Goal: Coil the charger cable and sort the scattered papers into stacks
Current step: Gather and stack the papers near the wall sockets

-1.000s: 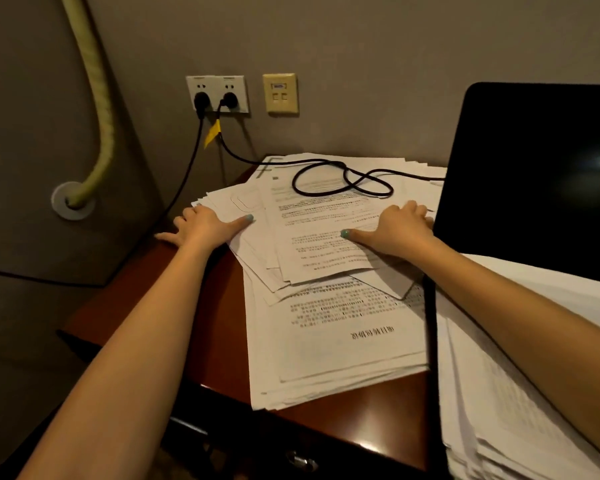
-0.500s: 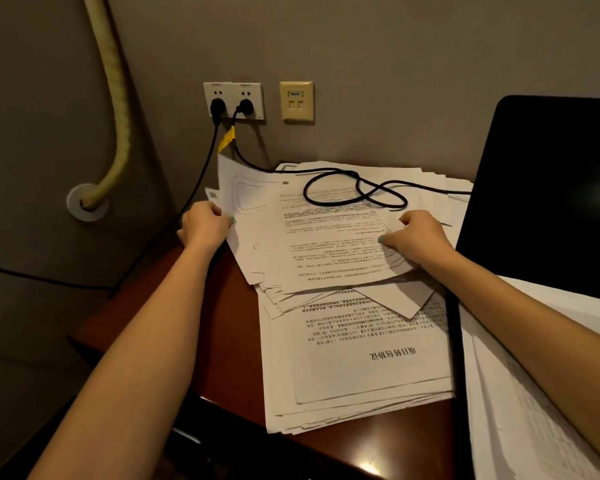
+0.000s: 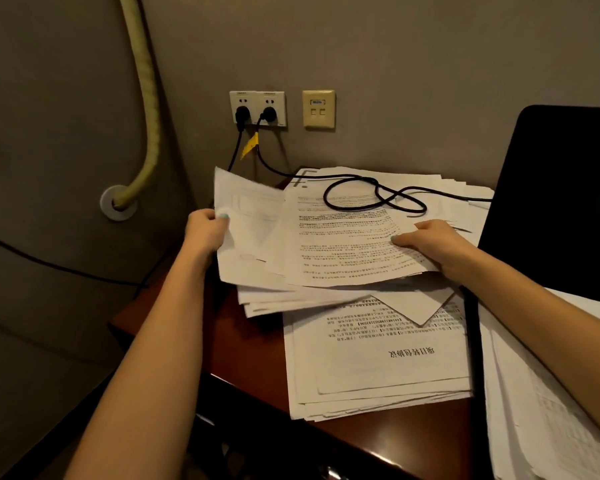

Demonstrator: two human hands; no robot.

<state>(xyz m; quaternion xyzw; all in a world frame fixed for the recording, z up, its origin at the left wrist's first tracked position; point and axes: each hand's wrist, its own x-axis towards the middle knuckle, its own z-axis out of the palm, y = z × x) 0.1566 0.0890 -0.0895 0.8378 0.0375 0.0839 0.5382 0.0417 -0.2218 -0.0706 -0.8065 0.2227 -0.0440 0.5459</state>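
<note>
A loose bundle of printed papers (image 3: pixel 329 244) is lifted off the desk at its left side. My left hand (image 3: pixel 205 233) grips the bundle's left edge, thumb on top. My right hand (image 3: pixel 433 242) grips its right edge. Below it lies a flatter stack of papers (image 3: pixel 378 362) with printed text facing away. A black charger cable (image 3: pixel 374 195) runs from the wall socket (image 3: pixel 258 108) and lies in a loose loop on the sheets at the back.
A dark laptop screen (image 3: pixel 561 195) stands at the right, with more white sheets (image 3: pixel 548 393) in front of it. The brown desk (image 3: pixel 253 355) ends at the left and front. A yellow-green hose (image 3: pixel 146 98) enters the wall on the left.
Both hands went from lying flat on the papers to gripping the bundle's edges. The bundle's left side has risen off the desk.
</note>
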